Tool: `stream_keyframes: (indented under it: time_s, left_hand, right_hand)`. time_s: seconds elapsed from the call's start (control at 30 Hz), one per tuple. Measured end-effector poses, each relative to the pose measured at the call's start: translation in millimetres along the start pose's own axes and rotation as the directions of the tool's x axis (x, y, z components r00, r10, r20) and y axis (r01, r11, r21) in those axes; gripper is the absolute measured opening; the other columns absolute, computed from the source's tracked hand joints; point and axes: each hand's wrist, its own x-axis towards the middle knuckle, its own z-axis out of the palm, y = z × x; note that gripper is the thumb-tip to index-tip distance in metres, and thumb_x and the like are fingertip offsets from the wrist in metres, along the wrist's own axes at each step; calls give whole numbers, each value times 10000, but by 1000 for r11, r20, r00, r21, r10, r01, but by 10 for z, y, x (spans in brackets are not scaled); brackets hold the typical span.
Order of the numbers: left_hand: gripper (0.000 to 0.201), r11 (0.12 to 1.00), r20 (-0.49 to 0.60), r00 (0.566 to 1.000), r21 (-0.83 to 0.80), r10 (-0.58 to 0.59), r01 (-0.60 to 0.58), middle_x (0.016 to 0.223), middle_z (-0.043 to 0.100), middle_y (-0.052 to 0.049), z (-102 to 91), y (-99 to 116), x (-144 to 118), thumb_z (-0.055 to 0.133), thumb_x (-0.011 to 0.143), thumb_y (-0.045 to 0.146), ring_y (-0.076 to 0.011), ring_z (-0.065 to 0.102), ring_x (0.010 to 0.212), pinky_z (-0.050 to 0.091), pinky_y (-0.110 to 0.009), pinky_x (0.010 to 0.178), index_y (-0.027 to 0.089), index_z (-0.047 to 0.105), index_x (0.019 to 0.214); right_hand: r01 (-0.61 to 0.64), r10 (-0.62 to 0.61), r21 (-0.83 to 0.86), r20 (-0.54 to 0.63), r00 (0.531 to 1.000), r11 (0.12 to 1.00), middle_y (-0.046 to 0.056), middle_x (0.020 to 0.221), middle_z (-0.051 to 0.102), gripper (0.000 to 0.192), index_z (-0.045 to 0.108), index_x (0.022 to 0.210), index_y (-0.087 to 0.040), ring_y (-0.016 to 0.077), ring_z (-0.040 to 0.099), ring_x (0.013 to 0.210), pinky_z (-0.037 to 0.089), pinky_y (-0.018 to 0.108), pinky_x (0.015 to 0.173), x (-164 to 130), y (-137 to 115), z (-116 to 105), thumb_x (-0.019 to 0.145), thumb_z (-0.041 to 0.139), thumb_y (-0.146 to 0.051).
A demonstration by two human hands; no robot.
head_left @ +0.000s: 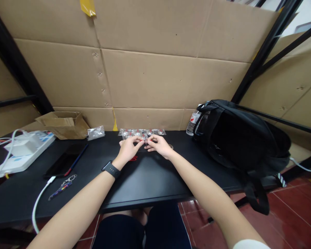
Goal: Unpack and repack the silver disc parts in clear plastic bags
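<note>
Plainly pinched between both hands: a small clear-and-red part, held just above the black worktop near its far edge. Left hand closed on it from the left with thumb and forefinger, a dark watch on that wrist. Right hand closed on it from the right, fingertips meeting the left's almost nose to nose. Grip narrow on both sides, only fingertips in play; too small and blurred to tell what the part is or how firmly seated.

Likely trouble: a slip. So little of the part showing between the fingertips, so any twist or uneven pull could pop it free, to skitter off into the row of clear packets lying just beyond against the cardboard wall, and get lost among look-alikes. Could also drop onto the small red bit lying on the worktop beside the left hand, or the small ring by the right.

Elsewhere: a black backpack to the right with a water bottle tucked beside it, well apart from the hands. To the left, an open cardboard box, a loose clear bag, a phone, a white power strip and a key ring.
</note>
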Motion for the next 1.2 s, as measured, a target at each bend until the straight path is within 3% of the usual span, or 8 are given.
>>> stream_keyframes:
  time_s: [0.27,0.43,0.53,0.63,0.87,1.03,1.1,1.2]
  left_hand:
    - [194,996,23,998,63,63,-64,969,789,20,-35,1,-3,617,907,439,-224,696,988,412,-376,936,293,733,957]
    - [236,975,-28,997,211,76,-69,1077,762,-13,-125,-70,63,556,949,479,-272,604,1113,362,-433,945,312,711,1007]
    - [257,920,-193,980,390,48,32,1233,694,-84,-378,-324,151,538,954,436,-347,477,1217,329,-493,938,299,677,1122]
    - [309,839,-440,898,484,-15,251,1343,604,-132,-741,-732,184,521,944,322,-375,372,1258,297,-533,937,246,635,1220]
    - [243,772,-502,843,454,-191,445,1246,609,-101,-1126,-1410,107,595,904,342,-375,333,1211,259,-555,919,152,710,1001]
    - [235,810,-551,831,453,-75,373,1147,665,-117,-1023,-1162,141,544,921,330,-366,420,1223,253,-559,947,170,716,927]
    - [213,846,-519,853,476,50,240,1165,683,-101,-913,-904,162,524,934,306,-332,477,1232,234,-542,993,193,703,903]
    - [154,841,-289,920,535,265,-74,1257,681,-74,-627,-458,169,538,918,275,-304,513,1274,227,-499,1039,222,674,872]
  right_hand:
    - [-126,98,195,146,984,973,53,1218,667,371,614,1220,-290,173,765,868,639,306,743,-98,-112,-3,869,721,-232]
    - [-181,157,249,115,981,951,63,1097,712,379,656,1241,-241,180,774,848,631,290,771,-57,-107,-71,872,702,-170]
    - [-191,186,267,46,982,944,47,951,724,417,661,1258,-223,191,778,830,630,289,768,-31,-113,-142,853,699,-131]
    - [-153,161,308,2,987,939,55,943,731,426,663,1265,-221,202,776,830,628,314,781,-35,-155,-205,847,714,-161]
    - [-46,61,272,-46,997,961,80,1135,699,510,685,1228,-234,175,754,846,615,312,789,-62,-210,-238,743,843,-211]
    - [-18,44,224,-110,993,974,76,1155,671,511,697,1208,-240,151,746,794,621,288,745,-34,-208,-279,722,851,-197]
    - [0,31,208,-143,989,978,74,1149,668,504,698,1206,-242,143,743,776,620,274,720,-23,-229,-308,726,840,-190]
    - [17,18,184,-183,983,983,72,1153,669,494,695,1210,-241,132,737,772,613,251,697,-17,-274,-356,736,817,-179]
